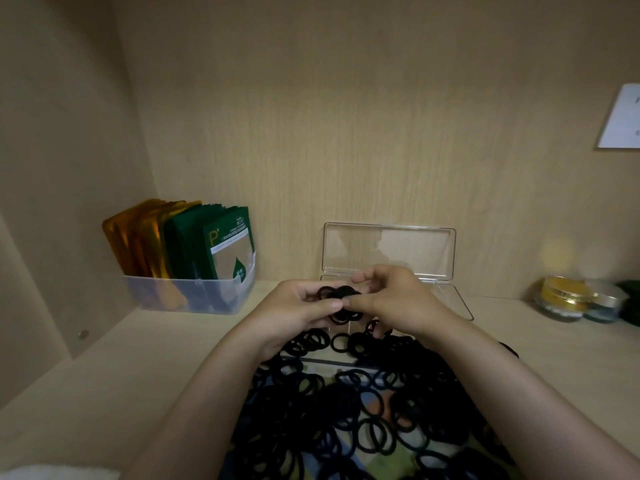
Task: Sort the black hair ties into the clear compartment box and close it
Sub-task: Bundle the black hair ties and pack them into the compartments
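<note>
Early stage; left hand and right hand both pinch a small bunch of black hair ties above the clear compartment box, open at the rear edge of the shelf; the large pile at the front edge is unsorted; lid not yet closed.

Your clear compartment box lies open near the back wall, its lid upright and its base mostly hidden behind your hands. Your left hand and right hand pinch a small bunch of black hair ties just before it. The loose pile of black loops spreads nearer you.
</note>
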Demonstrator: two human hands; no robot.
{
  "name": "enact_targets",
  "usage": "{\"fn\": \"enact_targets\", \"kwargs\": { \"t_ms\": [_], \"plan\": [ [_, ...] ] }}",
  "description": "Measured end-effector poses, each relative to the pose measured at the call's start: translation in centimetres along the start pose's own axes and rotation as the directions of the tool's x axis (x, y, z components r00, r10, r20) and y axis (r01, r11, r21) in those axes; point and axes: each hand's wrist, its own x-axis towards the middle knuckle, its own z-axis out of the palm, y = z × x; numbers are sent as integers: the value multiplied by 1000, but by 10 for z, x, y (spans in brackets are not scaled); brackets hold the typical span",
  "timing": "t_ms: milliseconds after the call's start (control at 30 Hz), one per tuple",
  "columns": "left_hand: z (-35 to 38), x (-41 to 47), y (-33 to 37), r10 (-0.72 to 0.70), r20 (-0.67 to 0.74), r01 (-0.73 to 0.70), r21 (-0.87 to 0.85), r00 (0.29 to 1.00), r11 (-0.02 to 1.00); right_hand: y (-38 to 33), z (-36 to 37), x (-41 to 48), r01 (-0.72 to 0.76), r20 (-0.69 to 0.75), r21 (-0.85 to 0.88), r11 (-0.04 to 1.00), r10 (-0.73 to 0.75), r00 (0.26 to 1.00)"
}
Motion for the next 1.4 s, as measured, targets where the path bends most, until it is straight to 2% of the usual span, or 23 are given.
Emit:
{"fn": "enact_targets", "kwargs": {
  "t_ms": [100,167,300,400,500,600,667,800,867,1000,1233,1300,1400],
  "plan": [
    [-4,0,1,-3,-29,3,-21,1000,1000,0,-8,-2,-35,213,66,997,20,977],
    [-4,1,-1,8,-69,-9,-12,998,1000,1,-9,-3,-48,231,95,994,25,973],
    [0,2,-4,93,-141,-83,72,986,994,3,-6,1,-79,191,163,983,47,981],
    [0,3,-5,126,-68,-117,116,990,986,5,-6,3,-118,181,184,976,84,980],
    [0,4,-5,166,-51,-149,234,985,961,2,-4,8,-106,86,158,982,94,992],
    [-7,7,-7,238,-230,-124,423,943,898,-5,-6,22,-88,-94,71,994,95,991],
    [-14,10,-14,312,-304,-97,559,900,823,-9,-5,34,-92,-149,4,996,91,985],
    [-21,14,-30,334,-229,-87,696,914,712,-11,8,54,-137,-160,-186,973,107,981],
    [-21,17,-35,305,-192,-81,712,933,698,-12,16,62,-157,-166,-348,924,104,981],
    [-22,19,-41,241,-169,-46,724,956,688,-18,26,73,-185,-156,-643,743,110,982],
    [-20,18,-41,244,-117,-73,756,963,651,-26,38,77,-132,-65,-892,433,165,984],
    [-19,17,-43,250,-107,-81,766,962,638,-24,41,77,-106,-32,-912,395,189,981],
    [-19,18,-44,260,-92,-86,797,961,597,-21,38,77,-95,-32,-893,440,148,989]
  ]
}}
